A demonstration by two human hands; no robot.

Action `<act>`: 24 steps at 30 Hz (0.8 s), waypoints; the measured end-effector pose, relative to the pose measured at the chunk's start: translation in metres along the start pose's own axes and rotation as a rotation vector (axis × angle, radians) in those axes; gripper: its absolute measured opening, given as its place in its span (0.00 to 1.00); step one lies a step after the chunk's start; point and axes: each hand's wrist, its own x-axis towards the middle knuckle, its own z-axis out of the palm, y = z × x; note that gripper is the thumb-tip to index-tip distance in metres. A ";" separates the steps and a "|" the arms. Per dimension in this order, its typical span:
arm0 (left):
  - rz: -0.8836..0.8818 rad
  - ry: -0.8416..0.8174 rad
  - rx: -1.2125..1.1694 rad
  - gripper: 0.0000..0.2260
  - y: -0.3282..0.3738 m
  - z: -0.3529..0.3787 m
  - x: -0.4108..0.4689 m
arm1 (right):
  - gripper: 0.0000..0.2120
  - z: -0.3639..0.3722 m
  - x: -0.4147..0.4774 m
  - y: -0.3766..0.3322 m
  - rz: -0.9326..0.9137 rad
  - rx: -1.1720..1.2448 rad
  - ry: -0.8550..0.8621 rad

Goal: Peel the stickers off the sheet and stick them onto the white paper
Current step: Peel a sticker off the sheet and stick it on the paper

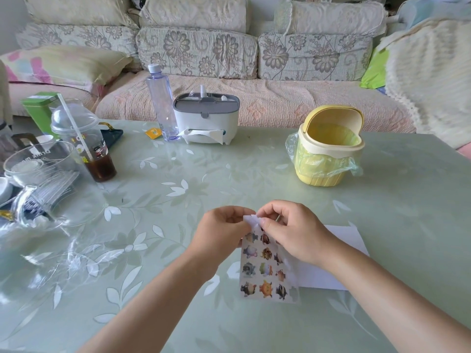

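Sticker sheet (pixel 265 271) is the landmark: it is a printed rectangle of small cartoon figures in rows. Its long axis runs from the person outward, its near edge is down on the surface (pixel 395 200), and its far edge is raised between the two hands. The left hand (pixel 221 230) pinches the far left corner with curled fingers. The right hand (pixel 293 230), just beside it, pinches at the far edge with thumb and forefinger, where a small white flap shows. I cannot tell whether that flap is a sticker or a lifted corner of the backing. White paper (pixel 321 276) lies flat immediately right of the sheet and passes under the right wrist, and its left margin looks overlapped by the sheet. The right hand is therefore the nearer one, and carrying a freed sticker over would likely mean a short move right and down. The surface is pale green with a leaf pattern under a glossy cover. Beyond the sheet to the right stands a lined yellow bin (pixel 328 154). Far beyond it are a tissue box (pixel 206 118) and a clear bottle (pixel 161 103). A cup of dark drink (pixel 86 146) stands among glassware well to the left, and a floral sofa (pixel 229 98) lies behind everything.
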 end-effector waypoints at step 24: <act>0.035 0.020 -0.121 0.04 0.011 0.006 -0.009 | 0.01 -0.011 -0.003 -0.016 0.112 0.195 0.017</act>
